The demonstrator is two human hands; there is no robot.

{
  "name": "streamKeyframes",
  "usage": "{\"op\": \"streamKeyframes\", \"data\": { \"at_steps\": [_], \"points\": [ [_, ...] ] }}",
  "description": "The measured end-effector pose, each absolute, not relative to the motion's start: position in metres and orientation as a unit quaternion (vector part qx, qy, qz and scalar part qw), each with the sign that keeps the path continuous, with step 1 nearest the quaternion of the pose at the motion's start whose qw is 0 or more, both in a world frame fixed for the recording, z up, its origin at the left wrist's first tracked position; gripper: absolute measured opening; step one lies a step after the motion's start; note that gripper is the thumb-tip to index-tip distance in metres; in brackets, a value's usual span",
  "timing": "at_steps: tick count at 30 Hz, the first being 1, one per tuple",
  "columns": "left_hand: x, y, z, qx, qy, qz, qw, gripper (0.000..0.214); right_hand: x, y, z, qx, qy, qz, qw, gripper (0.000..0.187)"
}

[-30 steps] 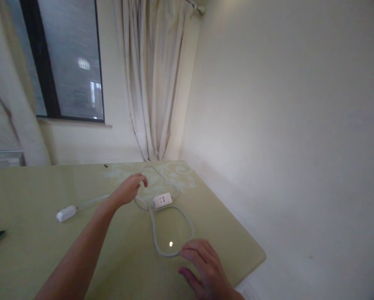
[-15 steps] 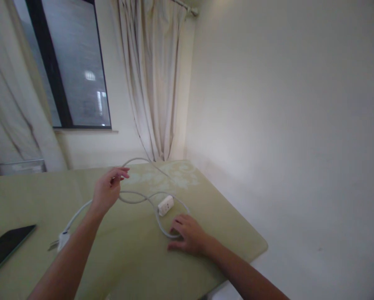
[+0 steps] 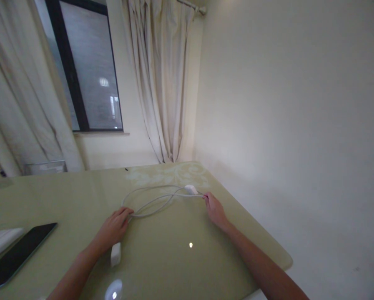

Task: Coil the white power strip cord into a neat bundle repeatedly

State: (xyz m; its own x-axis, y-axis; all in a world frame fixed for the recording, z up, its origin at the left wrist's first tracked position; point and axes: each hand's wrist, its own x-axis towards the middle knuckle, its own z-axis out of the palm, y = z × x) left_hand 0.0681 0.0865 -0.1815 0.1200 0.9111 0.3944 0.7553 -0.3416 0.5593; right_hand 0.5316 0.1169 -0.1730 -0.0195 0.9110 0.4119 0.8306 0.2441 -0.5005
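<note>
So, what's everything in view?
Thin looped cable: 1, white, between hands
Boxy blocks: 2, white, one by each hand
Flat slab: 1, black, left
Long bar: 1, white, beside slab
Tiny sliver: 1, black, table's back
Smooth table: 1, pale green, below
Boxy object: 1, greyish, behind table
Fabric curtains: 2, cream, flanking window
Rectangular window: 1, black-framed, back left
Curtain rod: 1, pale, top
Plain walls: 2, off-white, background
Left hand: 1, bare, holding cable
Right hand: 1, bare, pinching cable
</note>
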Motion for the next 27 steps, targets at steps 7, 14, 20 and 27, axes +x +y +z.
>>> {"op": "streamKeyframes", "data": {
  "at_steps": [7,14,20,27],
  "points": [
    [0.062,0.089,-0.186,0.785,0.541,0.272,0.131,0.035,0.544,0.140,-0.173,-0.641,-0.624,0.046,0.445,0.050],
    [0.046,0.074,-0.161,0.800,0.554,0.227,-0.031,0.046,0.554,0.123,-0.162,-0.590,-0.697,0.048,0.405,0.047],
    [0.057,0.054,-0.149,0.769,0.621,0.153,-0.023,0.042,0.552,0.122,-0.153,-0.609,-0.729,0.040,0.311,0.034],
    [0.067,0.052,-0.155,0.787,0.561,0.256,-0.022,0.035,0.521,0.111,-0.157,-0.631,-0.734,0.051,0.246,0.039]
  ]
}}
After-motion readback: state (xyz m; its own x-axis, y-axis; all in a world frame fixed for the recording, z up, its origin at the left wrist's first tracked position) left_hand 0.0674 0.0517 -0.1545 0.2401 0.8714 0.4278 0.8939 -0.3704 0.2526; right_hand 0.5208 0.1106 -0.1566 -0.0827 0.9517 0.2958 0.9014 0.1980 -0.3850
